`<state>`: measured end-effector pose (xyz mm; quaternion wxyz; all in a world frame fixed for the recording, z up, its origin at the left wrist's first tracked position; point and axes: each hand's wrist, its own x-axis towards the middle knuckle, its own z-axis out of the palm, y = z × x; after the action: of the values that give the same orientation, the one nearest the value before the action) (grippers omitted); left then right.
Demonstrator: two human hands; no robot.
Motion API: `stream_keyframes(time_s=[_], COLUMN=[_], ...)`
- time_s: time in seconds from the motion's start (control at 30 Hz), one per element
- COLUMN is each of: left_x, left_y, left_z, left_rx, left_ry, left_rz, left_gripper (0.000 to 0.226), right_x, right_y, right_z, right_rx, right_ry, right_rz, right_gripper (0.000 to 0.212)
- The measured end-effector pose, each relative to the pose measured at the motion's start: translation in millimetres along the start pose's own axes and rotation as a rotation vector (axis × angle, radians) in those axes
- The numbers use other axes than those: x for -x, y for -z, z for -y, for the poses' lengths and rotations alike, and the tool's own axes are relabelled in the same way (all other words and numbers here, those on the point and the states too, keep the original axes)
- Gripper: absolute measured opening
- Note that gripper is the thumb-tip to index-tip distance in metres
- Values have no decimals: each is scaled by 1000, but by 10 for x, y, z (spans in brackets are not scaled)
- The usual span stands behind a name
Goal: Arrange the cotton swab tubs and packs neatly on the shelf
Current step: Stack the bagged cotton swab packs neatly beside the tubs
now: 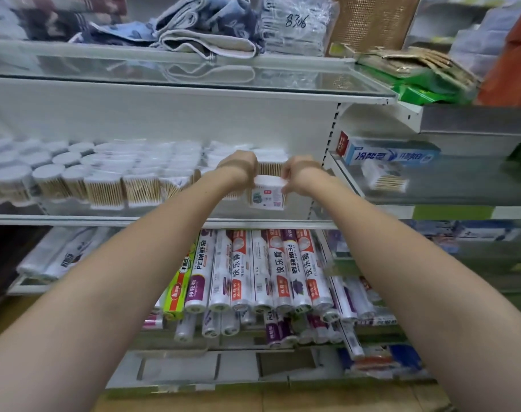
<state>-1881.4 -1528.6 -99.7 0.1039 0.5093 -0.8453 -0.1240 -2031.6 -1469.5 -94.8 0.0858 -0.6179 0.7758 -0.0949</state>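
Both arms reach to the right end of the middle shelf (164, 217), where the left hand (238, 169) and right hand (297, 173) meet over a labelled swab box (266, 197) that stands at the front edge, close against the other stock behind it. Each hand curls its fingers at one side of the box's top, so both appear to grip it — though the fingertips are partly hidden behind the knuckles and the exact hold cannot be made out. The box tilts slightly forward, and that is the main risk: if it is let go before it sits flat, it could tip off the front edge onto the wrap rolls (253, 269) on the shelf below. A push too far left could also knock the square packs (140, 188) beside it, and these in turn lean on the round tubs (49, 179) filling the left half of the shelf. The shelf is white metal with a clear front lip, part of a shop rack; folded towels (199, 28) lie on the glass shelf above, and a toothpaste carton (387, 151) and one stray swab pack (384, 176) sit on the neighbouring rack to the right.
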Motion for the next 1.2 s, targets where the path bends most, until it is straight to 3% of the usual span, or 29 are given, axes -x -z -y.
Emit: stream_keyframes(time_s=[0.37, 0.77, 1.2], left_x=[-75, -117, -161], left_y=[139, 123, 222], left_z=[-81, -16, -67], left_rx=[-43, 11, -50], left_ry=[-6, 10, 14], left_rz=[60, 69, 206], left_gripper=[25, 25, 32], right_x=[-76, -141, -88], right_y=[13, 99, 103], right_z=[76, 206, 258], right_rx=[-49, 27, 160], right_ry=[-114, -86, -37], right_rz=[18, 65, 51], right_gripper=[35, 34, 42])
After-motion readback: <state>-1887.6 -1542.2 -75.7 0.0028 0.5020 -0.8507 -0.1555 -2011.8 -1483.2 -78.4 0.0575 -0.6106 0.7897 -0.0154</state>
